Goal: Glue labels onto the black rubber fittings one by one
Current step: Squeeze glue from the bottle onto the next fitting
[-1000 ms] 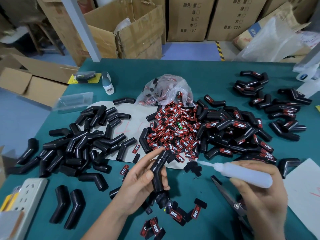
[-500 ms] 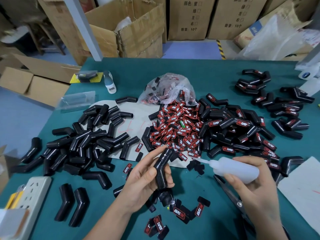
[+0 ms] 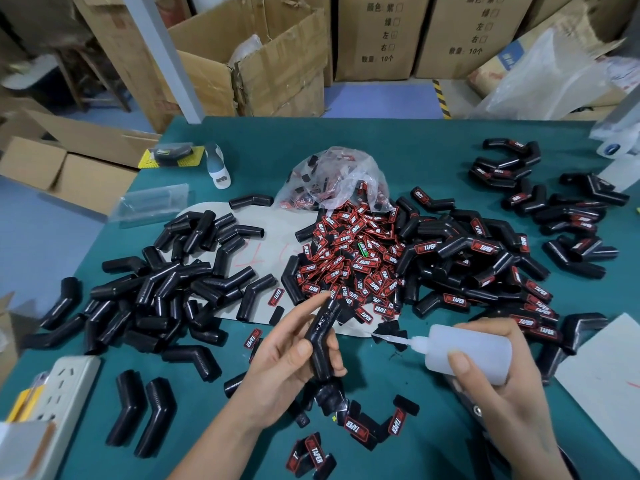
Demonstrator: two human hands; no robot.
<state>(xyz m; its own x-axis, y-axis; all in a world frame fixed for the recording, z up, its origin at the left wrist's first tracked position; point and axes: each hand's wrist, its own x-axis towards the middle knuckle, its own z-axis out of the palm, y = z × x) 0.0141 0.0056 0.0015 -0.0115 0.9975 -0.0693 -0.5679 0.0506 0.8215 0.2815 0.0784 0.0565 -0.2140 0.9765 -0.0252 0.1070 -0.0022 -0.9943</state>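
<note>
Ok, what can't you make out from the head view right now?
- Scissors: mostly hidden under the right hand and bottle.
- Fitting: its lower end is covered by the left hand.
- Bag: contents blurred by the plastic.
- White object: cut off by the right edge.

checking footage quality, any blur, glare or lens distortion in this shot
Head view: wide-angle bending curves the table edges and leans the boxes outward; far left corner smeared by blur; centre sharp, label pile text readable; soft even light, a wet glint on the held fitting, mild sheen on the plastic bag.
</note>
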